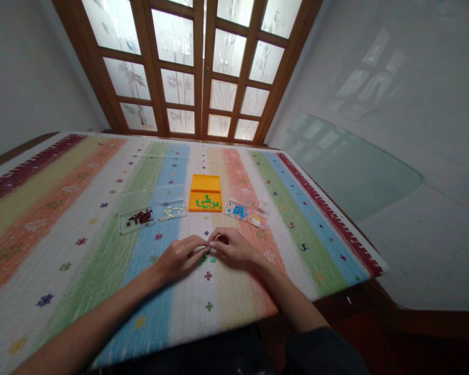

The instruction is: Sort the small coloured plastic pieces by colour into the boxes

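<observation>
My left hand (183, 253) and my right hand (234, 246) meet over the near middle of the table, thumbs and fingertips pinched together. Dark reddish-brown toy bricks (223, 239) show inside the curl of my right hand. Whatever sits between the touching fingertips is tiny and mostly hidden. Just below the fingers a small green brick (213, 260) lies on the cloth. More green bits (203, 259) are beside it, partly covered by my left hand.
Beyond my hands stands an open orange box (205, 182) holding green pieces. Clear trays hold brown bricks (140, 217), pale pieces (172, 211), blue pieces (238, 210) and yellow-and-white pieces (257, 219). A striped cloth (101, 250) covers the table; a wall (414, 234) runs along the right.
</observation>
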A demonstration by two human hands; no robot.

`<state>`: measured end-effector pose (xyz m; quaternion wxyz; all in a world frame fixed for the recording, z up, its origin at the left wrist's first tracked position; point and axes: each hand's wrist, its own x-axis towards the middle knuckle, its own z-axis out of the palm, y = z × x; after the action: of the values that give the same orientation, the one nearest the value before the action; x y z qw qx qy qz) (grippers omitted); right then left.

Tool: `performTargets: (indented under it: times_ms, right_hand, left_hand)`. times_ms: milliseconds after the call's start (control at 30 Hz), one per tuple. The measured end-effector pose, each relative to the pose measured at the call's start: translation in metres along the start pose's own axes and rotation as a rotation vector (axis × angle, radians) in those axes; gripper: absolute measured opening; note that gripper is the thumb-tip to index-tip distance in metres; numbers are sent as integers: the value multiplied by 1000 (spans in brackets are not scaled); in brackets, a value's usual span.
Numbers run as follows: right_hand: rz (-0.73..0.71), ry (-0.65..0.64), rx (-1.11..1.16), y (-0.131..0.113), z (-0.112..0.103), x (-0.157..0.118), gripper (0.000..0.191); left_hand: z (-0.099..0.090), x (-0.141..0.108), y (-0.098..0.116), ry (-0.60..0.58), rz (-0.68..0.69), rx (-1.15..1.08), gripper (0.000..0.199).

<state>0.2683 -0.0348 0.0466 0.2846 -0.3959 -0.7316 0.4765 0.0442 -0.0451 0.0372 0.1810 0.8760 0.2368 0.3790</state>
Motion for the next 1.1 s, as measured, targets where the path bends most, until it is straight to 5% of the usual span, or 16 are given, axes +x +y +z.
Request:
performTargets:
  times_ms: [267,733,967,1100]
  right_hand:
    - [134,103,266,7,17,3,25]
    - [57,-53,302,4,19,1,47]
    - [-243,71,-282,2,9,0,20]
    - [-248,21,-404,2,9,-3,21]
  left_hand:
    - [4,-2,-5,123,54,27,21]
    - [-7,0,-4,222,33,281,20]
    - [-57,4,-30,167,-268,324,19]
    - [-100,-1,-51,197,-500,425,22]
